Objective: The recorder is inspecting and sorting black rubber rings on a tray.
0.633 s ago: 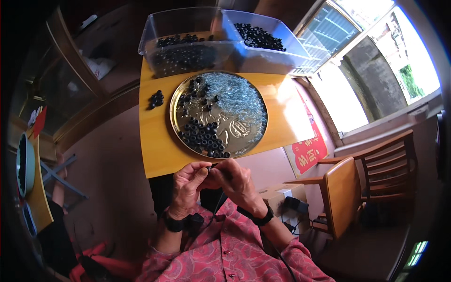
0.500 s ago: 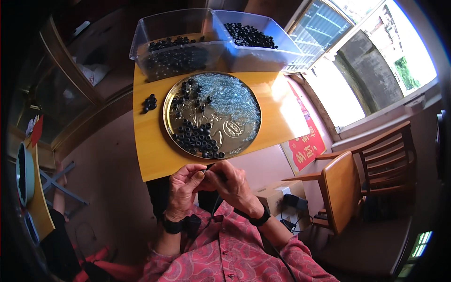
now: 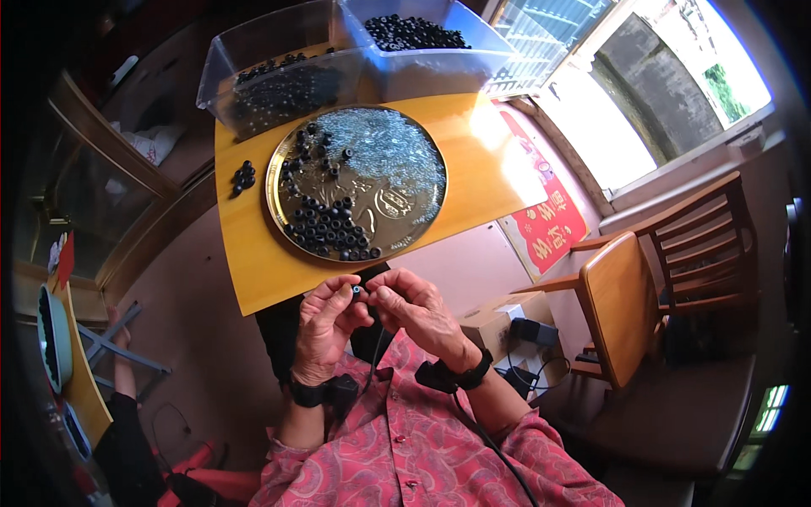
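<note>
"What are we seeing at the fingertips?"

"We're watching the left hand (image 3: 325, 325) pinching a small black ring (image 3: 357, 291), while the right hand (image 3: 418, 313) is hovering just beside it at three o'clock; whether its fingertips are gripping anything, we aren't managing to tell."

"And the step?"

"We're judging it as close handling of one ring, with the next move calling for a steady left pinch and delicate right fingertips."

"Further out?"

"The gold tray (image 3: 397, 203) is lying at twelve o'clock, loose rings (image 3: 325, 228) clustering at its seven, bluish pieces (image 3: 380, 144) spreading at its one."
</note>
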Tool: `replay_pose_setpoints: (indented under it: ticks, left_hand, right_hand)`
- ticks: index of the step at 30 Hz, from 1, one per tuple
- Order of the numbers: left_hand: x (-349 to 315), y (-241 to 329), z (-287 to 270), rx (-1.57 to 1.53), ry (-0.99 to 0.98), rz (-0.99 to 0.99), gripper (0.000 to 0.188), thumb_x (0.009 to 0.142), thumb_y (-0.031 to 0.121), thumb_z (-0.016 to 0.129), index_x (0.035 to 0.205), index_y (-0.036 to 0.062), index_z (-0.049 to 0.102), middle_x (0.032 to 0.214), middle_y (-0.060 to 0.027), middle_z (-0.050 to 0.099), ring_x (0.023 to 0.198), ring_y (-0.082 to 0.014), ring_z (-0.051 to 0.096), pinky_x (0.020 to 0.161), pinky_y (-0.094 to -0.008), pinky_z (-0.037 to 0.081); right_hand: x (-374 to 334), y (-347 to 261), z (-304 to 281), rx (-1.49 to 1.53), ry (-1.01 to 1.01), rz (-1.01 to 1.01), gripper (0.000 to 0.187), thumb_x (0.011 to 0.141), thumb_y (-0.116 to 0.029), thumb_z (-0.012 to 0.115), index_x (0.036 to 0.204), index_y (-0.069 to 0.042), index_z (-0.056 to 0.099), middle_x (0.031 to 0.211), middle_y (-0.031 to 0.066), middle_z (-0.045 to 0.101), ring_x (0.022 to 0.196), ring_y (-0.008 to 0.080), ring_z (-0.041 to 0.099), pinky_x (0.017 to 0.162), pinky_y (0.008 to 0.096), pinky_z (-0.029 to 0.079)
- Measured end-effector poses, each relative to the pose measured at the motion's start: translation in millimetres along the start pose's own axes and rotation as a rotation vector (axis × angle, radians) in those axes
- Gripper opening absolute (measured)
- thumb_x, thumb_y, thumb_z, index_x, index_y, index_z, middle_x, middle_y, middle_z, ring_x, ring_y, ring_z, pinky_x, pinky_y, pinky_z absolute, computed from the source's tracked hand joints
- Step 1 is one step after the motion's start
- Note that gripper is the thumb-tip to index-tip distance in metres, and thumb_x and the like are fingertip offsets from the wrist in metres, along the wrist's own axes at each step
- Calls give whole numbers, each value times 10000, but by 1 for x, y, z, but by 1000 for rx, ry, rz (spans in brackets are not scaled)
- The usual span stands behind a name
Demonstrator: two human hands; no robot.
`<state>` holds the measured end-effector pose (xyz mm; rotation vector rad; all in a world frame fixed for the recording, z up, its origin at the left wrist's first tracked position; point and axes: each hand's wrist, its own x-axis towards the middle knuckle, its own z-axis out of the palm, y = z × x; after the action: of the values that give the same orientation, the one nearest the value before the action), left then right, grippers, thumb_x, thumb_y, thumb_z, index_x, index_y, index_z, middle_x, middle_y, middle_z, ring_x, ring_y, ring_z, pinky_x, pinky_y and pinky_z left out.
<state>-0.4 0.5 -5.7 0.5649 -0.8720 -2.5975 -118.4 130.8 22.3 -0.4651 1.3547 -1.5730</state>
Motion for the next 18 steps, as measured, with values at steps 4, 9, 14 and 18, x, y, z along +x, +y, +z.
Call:
replay_pose_setpoints:
  ticks: [4, 9, 14, 18]
  left_hand:
    - [-1, -3, -1, 19, 33, 3, 225, 956, 143, 581, 1137, 11, 607, 904, -82, 666, 688, -113, 651, 652, -275, 583]
    - [-1, -10, 3, 22, 48, 14, 219, 942, 143, 608, 1121, 16, 608, 898, -79, 660, 685, -104, 635, 646, -260, 566]
    - [-2, -11, 10, 66, 41, -7, 206, 948, 121, 588, 1111, -4, 605, 884, -94, 665, 659, -119, 644, 618, -289, 588]
    - [-4, -12, 20, 162, 9, 13, 240, 966, 112, 543, 1152, -31, 594, 914, -129, 683, 642, -126, 635, 601, -283, 578]
  right_hand:
    - [-5, 5, -6, 257, -93, -69, 266, 992, -53, 443, 1233, 60, 457, 1057, 99, 622, 833, 129, 593, 801, 260, 508]
    - [-9, 15, -15, 287, -102, -124, 286, 985, -1, 437, 1267, 48, 445, 1121, 176, 603, 975, 215, 635, 858, 322, 530]
    - [-18, 11, -17, 334, -9, -192, 348, 970, 23, 433, 1292, 66, 310, 1180, 243, 563, 952, 245, 655, 811, 305, 553]
    - [-19, 17, -26, 346, 2, -246, 370, 948, 28, 502, 1281, 48, 342, 1232, 240, 559, 1003, 212, 633, 828, 298, 536]
